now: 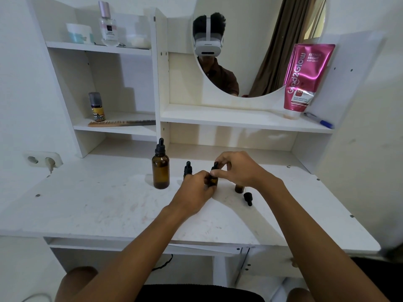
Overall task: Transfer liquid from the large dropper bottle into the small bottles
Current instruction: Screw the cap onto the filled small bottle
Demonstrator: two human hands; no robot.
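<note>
Left hand grips small amber bottle; right hand pinches black cap.

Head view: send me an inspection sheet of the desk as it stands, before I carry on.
Surface: white desk, faint reddish smudges.
Job's things: large dropper bottle upright, capped; capped small bottle behind the left hand; held small bottle; open small bottle at the right, loose dropper lying beside it.
Clutter: comb, spray bottle, perfume bottle, jar, pink tube and pen, all on shelves.
Hands: left hand grips the held small bottle's body; right hand pinches its dropper cap.
Cables: plug in the wall socket; black cable under the desk.
Surroundings: round mirror, white walls.
</note>
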